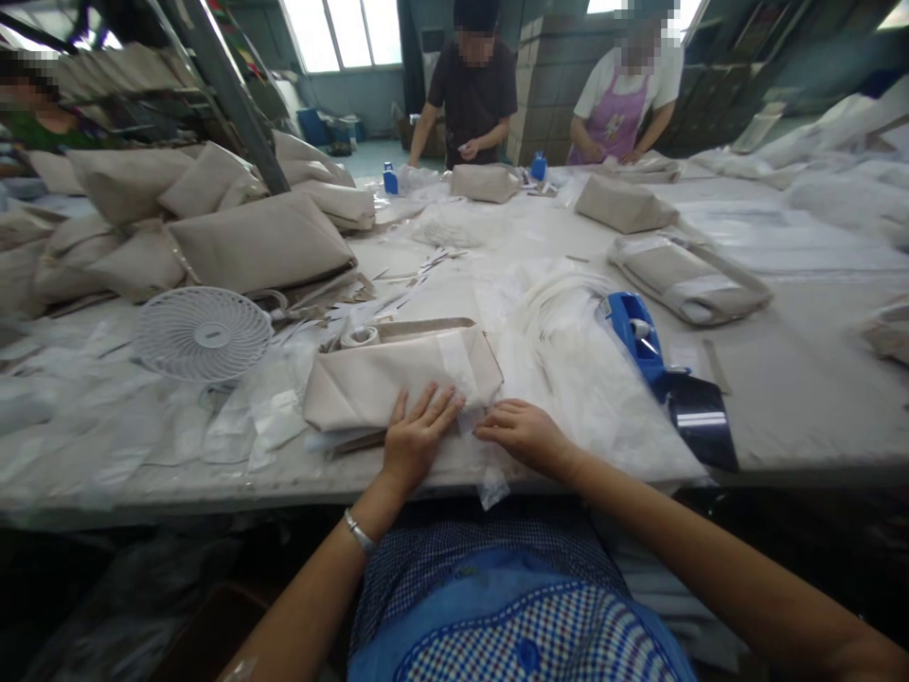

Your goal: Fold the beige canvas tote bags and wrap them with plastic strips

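A beige bag (362, 386) lies on the table in front of me, with a rolled strap on top and a white strip round its right part. My left hand (418, 436) rests on the bag's front side, fingers spread. Just right of the bag, my right hand (522, 434) has its fingers drawn together at a piece of clear plastic (469, 420); what its fingertips hold is too small to make out. Beside my right hand lies a stack of clear plastic bags (582, 379).
A white fan (205, 333) stands left, before a pile of beige bags (262, 242). A blue tape dispenser (635, 332) lies right, near another beige bag (688, 279). Two people work across the table (795, 379); another person is at far left.
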A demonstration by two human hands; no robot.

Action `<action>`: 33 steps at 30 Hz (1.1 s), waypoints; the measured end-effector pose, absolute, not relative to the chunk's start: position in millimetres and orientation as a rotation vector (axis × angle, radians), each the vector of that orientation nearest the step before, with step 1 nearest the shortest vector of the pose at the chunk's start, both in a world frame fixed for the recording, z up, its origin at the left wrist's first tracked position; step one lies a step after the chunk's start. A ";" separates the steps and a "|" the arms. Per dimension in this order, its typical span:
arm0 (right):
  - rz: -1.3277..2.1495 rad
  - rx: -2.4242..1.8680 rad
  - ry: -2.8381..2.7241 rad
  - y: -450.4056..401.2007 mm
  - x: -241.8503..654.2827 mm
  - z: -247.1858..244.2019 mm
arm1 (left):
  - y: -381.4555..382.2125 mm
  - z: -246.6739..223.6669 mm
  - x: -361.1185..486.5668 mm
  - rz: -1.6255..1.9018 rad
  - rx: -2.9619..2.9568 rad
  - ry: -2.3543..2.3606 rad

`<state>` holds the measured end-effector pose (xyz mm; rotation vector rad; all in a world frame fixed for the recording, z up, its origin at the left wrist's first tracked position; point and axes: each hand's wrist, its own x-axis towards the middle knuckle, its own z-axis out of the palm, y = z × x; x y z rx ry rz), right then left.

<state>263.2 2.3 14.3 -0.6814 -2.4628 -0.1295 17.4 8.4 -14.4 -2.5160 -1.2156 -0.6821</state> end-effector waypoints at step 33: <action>0.021 -0.856 -2.485 -37.3 264.1 8.1 | 14.2 -7.2 44.5 -0.825 -2.500 -1.227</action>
